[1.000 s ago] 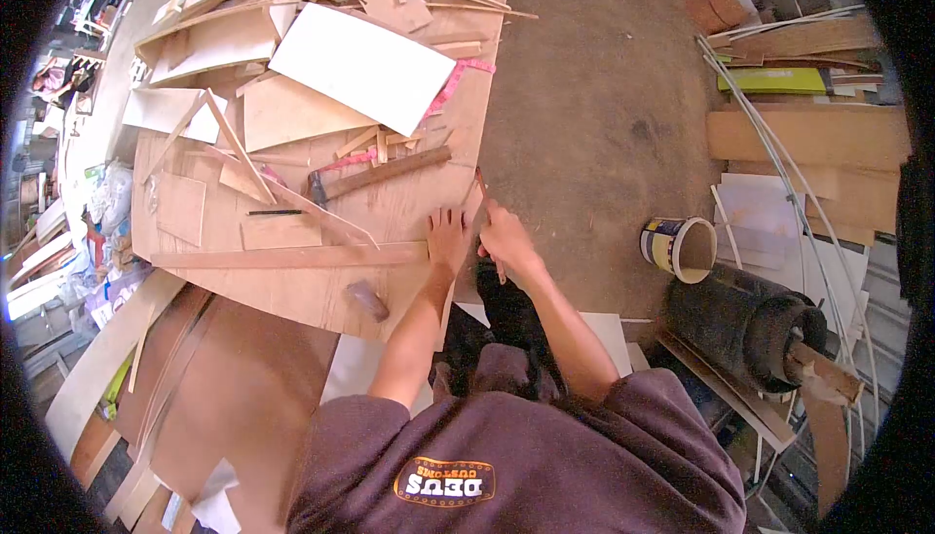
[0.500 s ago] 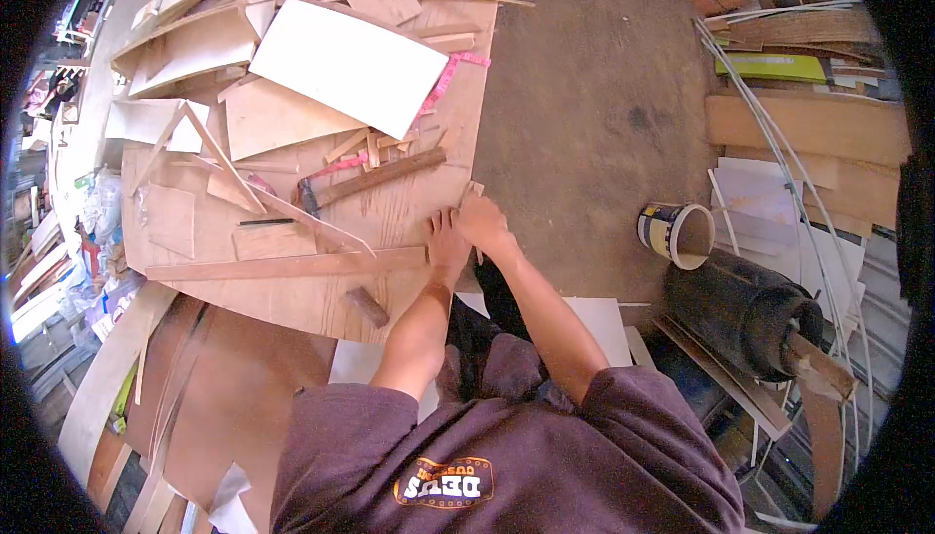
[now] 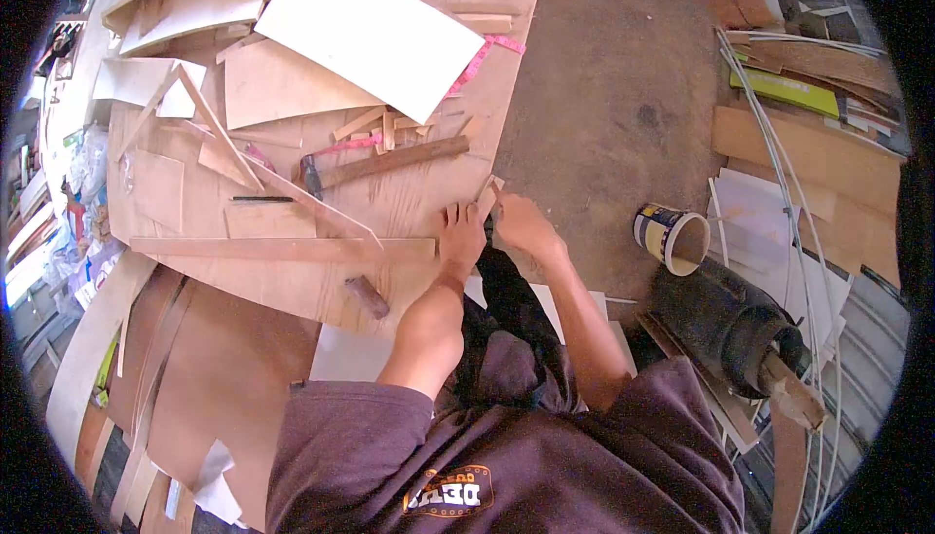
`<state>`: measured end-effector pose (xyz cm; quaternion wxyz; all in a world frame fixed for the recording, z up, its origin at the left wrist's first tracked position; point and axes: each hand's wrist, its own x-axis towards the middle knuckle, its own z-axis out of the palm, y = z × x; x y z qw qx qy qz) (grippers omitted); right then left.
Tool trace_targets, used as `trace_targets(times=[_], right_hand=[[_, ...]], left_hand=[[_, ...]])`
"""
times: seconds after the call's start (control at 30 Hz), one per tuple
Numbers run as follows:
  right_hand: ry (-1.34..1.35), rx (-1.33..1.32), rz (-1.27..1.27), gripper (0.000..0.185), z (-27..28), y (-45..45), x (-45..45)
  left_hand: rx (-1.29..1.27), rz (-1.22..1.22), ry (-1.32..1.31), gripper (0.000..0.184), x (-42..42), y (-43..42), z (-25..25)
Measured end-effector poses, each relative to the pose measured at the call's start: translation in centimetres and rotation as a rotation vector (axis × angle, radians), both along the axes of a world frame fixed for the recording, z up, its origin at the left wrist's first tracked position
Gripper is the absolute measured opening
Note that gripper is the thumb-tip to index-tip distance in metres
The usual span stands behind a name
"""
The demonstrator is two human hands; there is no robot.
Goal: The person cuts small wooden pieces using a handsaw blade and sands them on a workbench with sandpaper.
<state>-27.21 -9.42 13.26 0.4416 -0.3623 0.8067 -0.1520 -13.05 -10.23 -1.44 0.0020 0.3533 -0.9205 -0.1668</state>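
Observation:
At the right edge of the plywood table top (image 3: 209, 232), my left hand (image 3: 462, 240) lies palm down with its fingers stretched forward. Beside its thumb, a small pale piece of wood (image 3: 487, 197) sticks out at the edge. My right hand (image 3: 526, 226) is closed just right of that piece, over the table edge; what its fingers grip is hidden. A long thin wooden strip (image 3: 282, 250) ends beside my left hand. Ahead lies a hammer (image 3: 394, 162) with a wooden handle and dark head. A short dark wooden block (image 3: 367, 296) rests nearer my left forearm.
A white panel (image 3: 370, 33) tops a heap of wood offcuts, with pink tape (image 3: 477, 65) by its corner. A thin black stick (image 3: 262, 199) lies at left. On the floor at right stand a bucket (image 3: 672, 239) and a black cylinder (image 3: 726, 325).
The view has shifted slightly. My right hand has moved right, away from my left hand, and the small piece of wood between them shows more. My left hand stays at the table edge.

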Motion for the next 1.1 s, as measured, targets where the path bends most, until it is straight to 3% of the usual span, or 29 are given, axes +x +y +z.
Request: trace_targets(times=[0.1, 0.23, 0.3, 0.4, 0.57, 0.63, 0.73, 0.83, 0.9, 0.97, 1.1], right_hand=[[0.020, 0.047, 0.064, 0.041, -4.9, -0.9, -0.1], [-0.140, 0.303, 0.117, 0.044, -3.0, -1.8, -1.3], [-0.006, 0.114, 0.090, 0.038, -1.5, 0.2, -1.0], [0.019, 0.150, 0.072, 0.029, 0.3, -0.5, -0.4], [0.055, 0.128, 0.085, 0.027, -4.2, -1.7, -0.7], [0.068, 0.093, 0.093, 0.026, -3.6, -1.8, -0.8], [-0.046, 0.099, 0.128, 0.023, -2.9, -1.8, -1.6], [-0.058, 0.073, -0.036, 0.023, -4.2, -1.2, -1.2], [-0.219, 0.111, -0.080, 0.024, -4.8, -1.0, -1.5], [-0.271, 0.056, -0.092, 0.025, -8.8, 0.0, -1.5], [-0.329, 0.076, -0.104, 0.026, -5.6, -0.5, -0.9]], left_hand=[[-0.077, 0.019, 0.018, 0.024, 0.0, 0.0, 0.5], [-0.057, 0.025, 0.042, 0.025, 0.1, 0.0, 0.6], [-0.017, 0.009, 0.011, 0.025, 0.2, 0.2, 0.0], [-0.016, 0.028, 0.024, 0.025, 0.0, 0.2, -0.3], [-0.088, 0.046, 0.135, 0.028, -0.3, -0.4, 0.8], [-0.063, 0.054, 0.160, 0.030, 0.0, 0.2, 0.9], [-0.084, 0.027, 0.138, 0.031, -0.1, 0.2, 0.2], [-0.142, 0.039, 0.158, 0.031, -0.1, 0.1, 0.1], [0.230, 0.030, -0.048, 0.060, -0.2, -0.1, 0.7], [0.215, 0.049, -0.047, 0.060, -0.2, -0.2, 2.0], [0.163, 0.102, -0.006, 0.058, 0.7, 1.6, 1.9]])
